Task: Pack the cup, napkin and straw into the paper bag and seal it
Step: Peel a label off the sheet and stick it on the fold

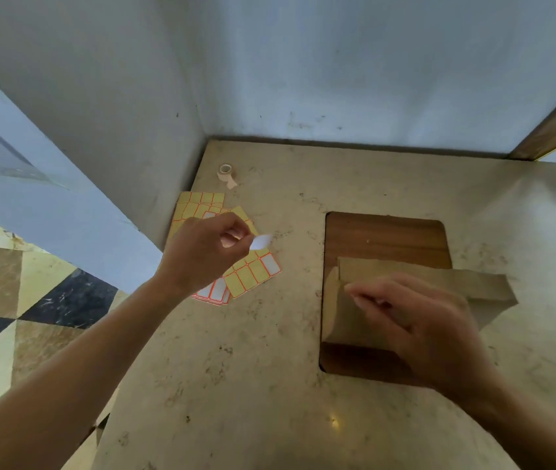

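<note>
The paper bag (388, 293) is laid flat on a wooden board (388, 235) set on the beige stone counter (235, 385), at the right of the view. Its long axis runs roughly left to right, and the folded-over top flap is seen along the far edge, stretching toward the right, where 1 corner of the bag overhangs the board. The near part of the bag is covered by the right hand (419, 327).

The right hand is held over the bag with its fingers pointing left and lying mostly straight; nothing is gripped in it, so its grip is released. Whether the fingertips are pressed on the paper or held just above it cannot be told, as the hand is blurred.

The left hand (205, 252) is raised over a fan of sticker sheets (256, 269) at the left of the board. A small white sticker (261, 241) is pinched between its thumb and forefinger, so this grip is closed on the sticker, which points to the right, toward the bag but well apart from it.

The sticker sheets are yellow with orange-red borders; several white labels are left on them. A small roll of tape (225, 171) is seen farther back on the counter, near the corner of the pale walls. Patterned floor tiles (15, 300) are visible at the left.

The cup, napkin and straw are not seen outside the bag.
</note>
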`<state>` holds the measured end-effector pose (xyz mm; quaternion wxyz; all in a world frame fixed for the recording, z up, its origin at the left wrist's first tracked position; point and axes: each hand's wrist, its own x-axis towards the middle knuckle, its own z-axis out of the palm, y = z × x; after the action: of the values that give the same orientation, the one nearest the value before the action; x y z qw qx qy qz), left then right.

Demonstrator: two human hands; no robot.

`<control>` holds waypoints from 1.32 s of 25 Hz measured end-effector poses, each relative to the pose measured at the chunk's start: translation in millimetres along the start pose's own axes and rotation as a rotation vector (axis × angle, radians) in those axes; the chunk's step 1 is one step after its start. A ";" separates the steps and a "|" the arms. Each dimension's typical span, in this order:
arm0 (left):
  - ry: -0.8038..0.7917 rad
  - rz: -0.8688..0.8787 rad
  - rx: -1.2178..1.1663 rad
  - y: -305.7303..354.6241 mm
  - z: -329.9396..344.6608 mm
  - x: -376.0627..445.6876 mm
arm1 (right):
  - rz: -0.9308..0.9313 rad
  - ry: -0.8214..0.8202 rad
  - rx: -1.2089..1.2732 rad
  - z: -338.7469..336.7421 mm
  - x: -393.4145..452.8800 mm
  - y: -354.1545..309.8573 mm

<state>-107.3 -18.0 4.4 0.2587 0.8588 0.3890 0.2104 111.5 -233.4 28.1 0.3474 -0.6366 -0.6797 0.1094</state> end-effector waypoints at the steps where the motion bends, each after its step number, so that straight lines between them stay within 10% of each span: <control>1: -0.003 0.031 0.014 11.6 3.5 6.0 | -0.035 0.080 -0.148 -21.0 -6.0 9.8; 6: -0.010 0.184 0.051 65.3 24.5 27.6 | 0.060 -0.029 -0.508 -62.1 -34.4 59.0; 33: -0.491 0.832 0.689 178.7 108.8 1.1 | 0.046 -0.115 -0.411 -37.5 -75.5 76.3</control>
<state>54.5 -148.3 28.6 -0.0566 0.9972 -0.0056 -0.0493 190.8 -302.9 -14.6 0.1683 -0.7021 -0.6918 0.0126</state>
